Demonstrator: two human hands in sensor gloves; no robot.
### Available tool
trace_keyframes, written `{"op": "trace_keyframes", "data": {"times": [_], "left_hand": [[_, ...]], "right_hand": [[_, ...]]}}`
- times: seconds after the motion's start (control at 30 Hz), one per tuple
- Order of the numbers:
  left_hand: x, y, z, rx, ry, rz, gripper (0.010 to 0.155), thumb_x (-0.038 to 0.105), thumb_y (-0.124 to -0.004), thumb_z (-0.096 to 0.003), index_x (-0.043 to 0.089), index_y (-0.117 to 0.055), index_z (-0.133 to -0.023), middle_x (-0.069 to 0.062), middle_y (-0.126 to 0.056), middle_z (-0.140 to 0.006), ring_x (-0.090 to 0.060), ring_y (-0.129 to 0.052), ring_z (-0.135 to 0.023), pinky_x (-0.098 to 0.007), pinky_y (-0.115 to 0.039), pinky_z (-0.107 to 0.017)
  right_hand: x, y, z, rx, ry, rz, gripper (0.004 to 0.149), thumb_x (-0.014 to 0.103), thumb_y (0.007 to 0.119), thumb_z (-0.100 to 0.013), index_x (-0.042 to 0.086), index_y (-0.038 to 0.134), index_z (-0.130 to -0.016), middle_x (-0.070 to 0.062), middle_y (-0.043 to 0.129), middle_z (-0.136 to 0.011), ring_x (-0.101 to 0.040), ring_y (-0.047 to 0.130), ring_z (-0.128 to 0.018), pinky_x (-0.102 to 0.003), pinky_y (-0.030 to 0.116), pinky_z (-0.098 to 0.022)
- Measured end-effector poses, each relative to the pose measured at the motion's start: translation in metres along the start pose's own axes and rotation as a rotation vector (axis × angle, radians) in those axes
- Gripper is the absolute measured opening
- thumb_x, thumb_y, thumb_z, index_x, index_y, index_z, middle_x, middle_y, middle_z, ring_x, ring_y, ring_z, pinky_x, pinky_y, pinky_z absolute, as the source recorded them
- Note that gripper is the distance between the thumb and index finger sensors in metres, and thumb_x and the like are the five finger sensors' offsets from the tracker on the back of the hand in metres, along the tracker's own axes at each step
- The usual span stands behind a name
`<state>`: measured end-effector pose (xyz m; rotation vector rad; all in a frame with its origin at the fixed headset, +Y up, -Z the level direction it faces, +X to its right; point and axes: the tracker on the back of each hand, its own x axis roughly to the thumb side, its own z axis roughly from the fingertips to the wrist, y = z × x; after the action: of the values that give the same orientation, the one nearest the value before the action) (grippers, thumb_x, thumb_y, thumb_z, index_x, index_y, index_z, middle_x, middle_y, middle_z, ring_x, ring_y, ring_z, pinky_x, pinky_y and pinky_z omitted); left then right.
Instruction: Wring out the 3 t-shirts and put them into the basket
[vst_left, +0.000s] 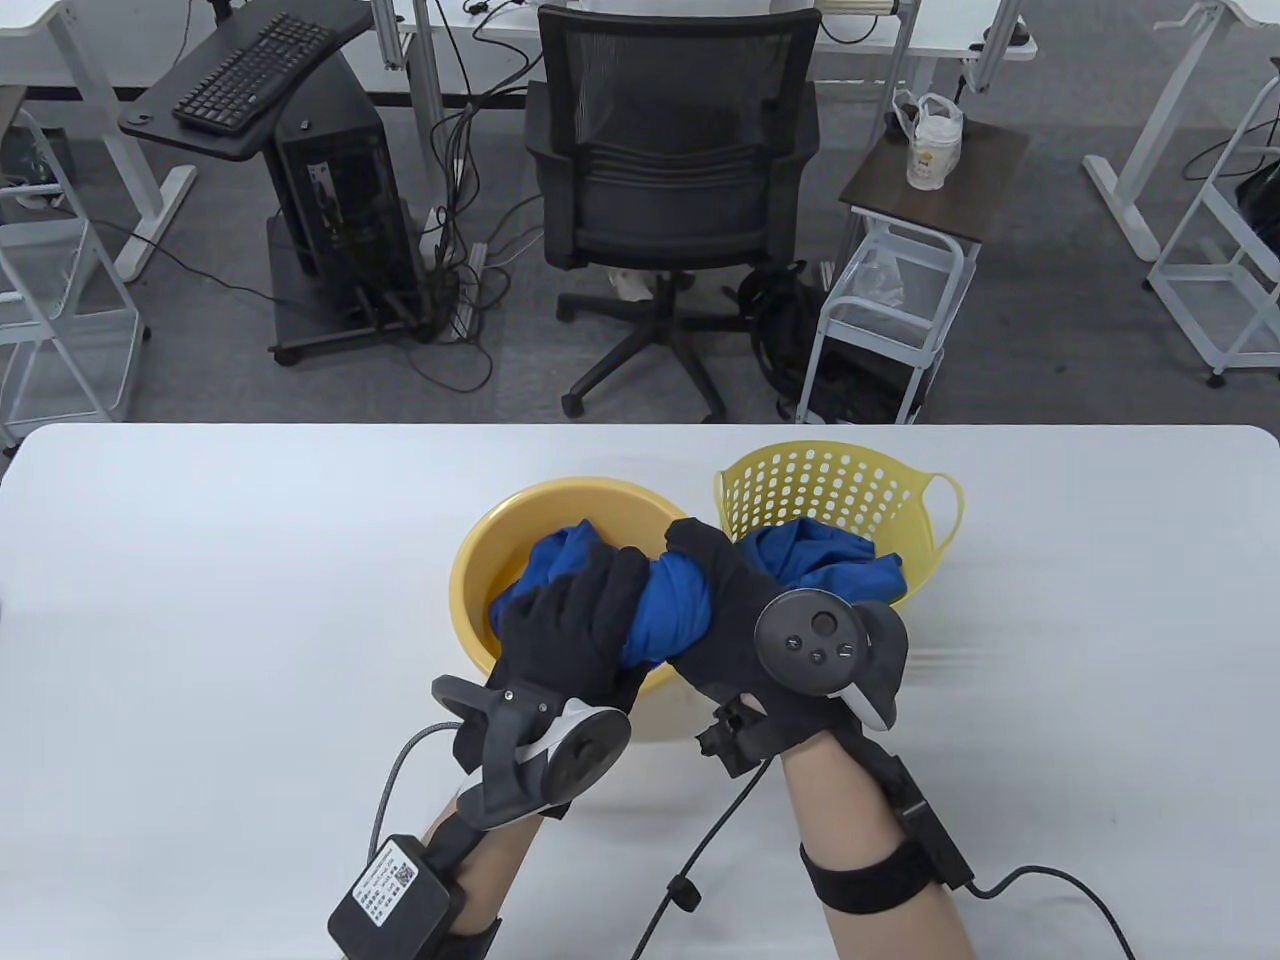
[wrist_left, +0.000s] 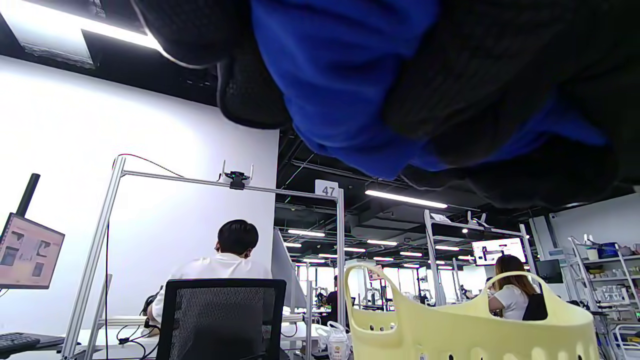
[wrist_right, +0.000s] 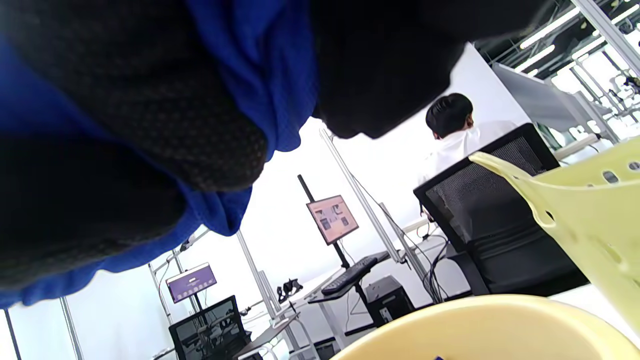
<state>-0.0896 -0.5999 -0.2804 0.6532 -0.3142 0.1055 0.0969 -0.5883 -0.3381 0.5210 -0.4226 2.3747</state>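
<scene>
Both hands (vst_left: 640, 630) grip one blue t-shirt (vst_left: 675, 610), mostly hiding it.

A bunched, twisted royal-blue cotton t-shirt (vst_left: 672, 600) is held above the round yellow plastic basin (vst_left: 480, 580). More crumpled blue fabric (vst_left: 555, 565) lies inside the basin. Another crumpled blue t-shirt (vst_left: 825, 560) sits in the perforated pale-yellow plastic basket (vst_left: 800, 480), just beside the basin.

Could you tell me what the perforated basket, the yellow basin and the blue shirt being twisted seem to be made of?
Perforated basket: pale yellow moulded plastic, judging by punched holes and a thin looped handle. Yellow basin: likely plastic too, smooth, slightly glossy rim. Blue shirt, gripped by left hand and right hand: soft fabric, bunched and wrinkled; the fibre cannot be told.
</scene>
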Motion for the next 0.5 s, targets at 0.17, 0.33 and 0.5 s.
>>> {"op": "trace_keyframes", "data": {"times": [0.17, 0.33, 0.5], "left_hand": [[0.000, -0.009, -0.001, -0.045, -0.010, -0.011, 0.092, 0.046, -0.099, -0.0478, 0.027, -0.039, -0.115, -0.006, -0.070, -0.114, -0.028, -0.091, -0.086, -0.052, -0.076, -0.063], [0.002, -0.003, -0.001, -0.021, -0.004, -0.003, 0.092, 0.046, -0.099, -0.0482, 0.029, -0.038, -0.115, -0.004, -0.068, -0.115, -0.027, -0.090, -0.087, -0.052, -0.075, -0.065], [0.007, -0.002, 0.000, -0.020, -0.011, -0.029, 0.091, 0.046, -0.099, -0.0488, 0.028, -0.038, -0.115, -0.005, -0.067, -0.116, -0.028, -0.090, -0.086, -0.053, -0.075, -0.065]], "right_hand": [[-0.014, 0.011, -0.004, 0.063, 0.036, -0.053, 0.089, 0.031, 0.106, -0.041, 0.022, 0.047, -0.107, -0.023, 0.086, -0.074, -0.029, 0.096, -0.026, -0.032, 0.082, -0.015], [-0.009, 0.004, -0.004, 0.037, 0.015, -0.052, 0.090, 0.030, 0.106, -0.040, 0.022, 0.047, -0.107, -0.023, 0.086, -0.074, -0.029, 0.096, -0.026, -0.032, 0.082, -0.015], [-0.018, 0.005, -0.006, 0.080, 0.015, -0.117, 0.090, 0.030, 0.107, -0.040, 0.022, 0.047, -0.107, -0.023, 0.085, -0.074, -0.029, 0.095, -0.026, -0.032, 0.082, -0.016]]}}
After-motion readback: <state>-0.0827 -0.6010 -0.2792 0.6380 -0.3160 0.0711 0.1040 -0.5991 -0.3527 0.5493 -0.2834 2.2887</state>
